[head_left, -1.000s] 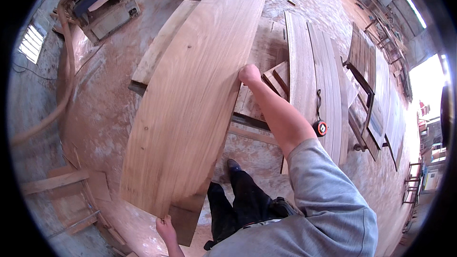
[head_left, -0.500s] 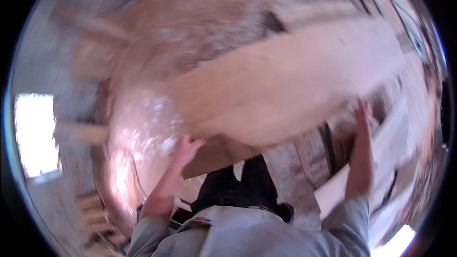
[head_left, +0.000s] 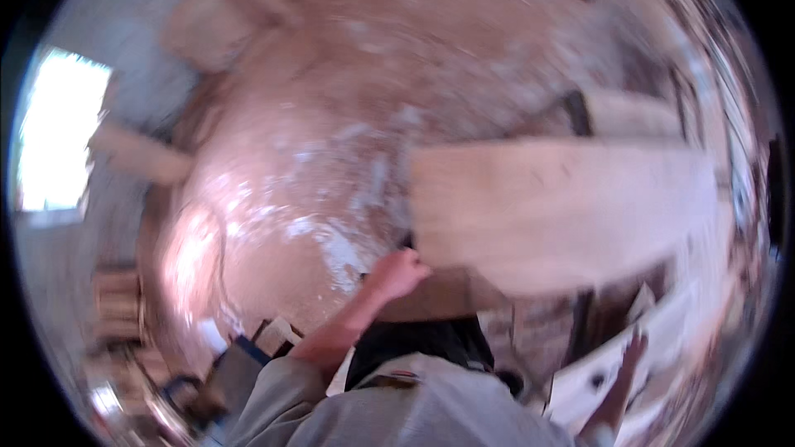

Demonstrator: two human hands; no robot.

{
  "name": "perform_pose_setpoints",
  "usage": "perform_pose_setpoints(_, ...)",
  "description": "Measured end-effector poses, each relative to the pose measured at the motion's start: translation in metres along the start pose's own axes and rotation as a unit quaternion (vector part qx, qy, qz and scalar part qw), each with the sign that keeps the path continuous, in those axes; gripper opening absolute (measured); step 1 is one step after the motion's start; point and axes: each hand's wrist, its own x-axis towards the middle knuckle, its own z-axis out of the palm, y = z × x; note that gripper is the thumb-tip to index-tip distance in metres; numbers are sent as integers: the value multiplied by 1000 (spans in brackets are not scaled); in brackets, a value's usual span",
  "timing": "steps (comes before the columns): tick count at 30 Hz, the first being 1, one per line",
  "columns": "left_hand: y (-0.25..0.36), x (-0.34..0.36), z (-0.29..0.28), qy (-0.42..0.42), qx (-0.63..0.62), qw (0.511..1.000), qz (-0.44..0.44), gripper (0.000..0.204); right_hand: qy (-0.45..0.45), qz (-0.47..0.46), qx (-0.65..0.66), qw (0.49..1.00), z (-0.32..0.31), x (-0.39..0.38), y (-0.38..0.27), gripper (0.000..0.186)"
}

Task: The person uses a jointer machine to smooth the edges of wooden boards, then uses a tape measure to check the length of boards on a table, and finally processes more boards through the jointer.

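Note:
A long, pale wooden board [head_left: 555, 207] lies at the centre right, blurred by motion, with a darker wooden piece [head_left: 443, 294] showing under its near left end. My left hand [head_left: 402, 269] is closed on the board's near left corner. My right hand [head_left: 632, 352] is low at the right, apart from that board, its fingers stretched out over pale planks [head_left: 580, 389]. A small dark object [head_left: 597, 381] on those planks is too blurred to name. My dark trousers and grey shirt fill the bottom middle.
Another pale board [head_left: 629, 112] sits behind the long one. Wooden pieces [head_left: 145, 157] and a stack of timber [head_left: 118, 302] stand along the left wall below a bright window [head_left: 58, 132]. A jumble of dark and blue objects [head_left: 240, 364] is at lower left, on a dusty floor [head_left: 315, 165].
My view has swung leftward, so the long board sits further right. My right hand has dropped down and away from the board's edge; my left hand has moved right with its corner.

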Motion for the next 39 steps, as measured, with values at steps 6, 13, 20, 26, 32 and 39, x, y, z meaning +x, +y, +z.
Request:
perform_pose_setpoints(6,-5,31,6,-41,53,995,69,39,228,-183,-366,883,-61,-89,19,44)
perform_pose_setpoints(13,-8,17,7,-61,34,993,90,27,214,8,-297,931,-98,-167,68,73)
perform_pose_setpoints(20,-21,23,-5,-29,56,998,17,15,148,-72,-217,962,-69,-213,72,75)
perform_pose_setpoints(26,33,3,-7,142,30,983,110,23,49,-208,-296,931,-40,-188,52,73)
perform_pose_setpoints(32,103,-22,80,56,31,975,212,28,34,-214,-150,965,-51,-162,37,51)
perform_pose_setpoints(39,228,-137,250,-405,-216,880,124,36,-220,-145,544,797,11,-239,-26,59)
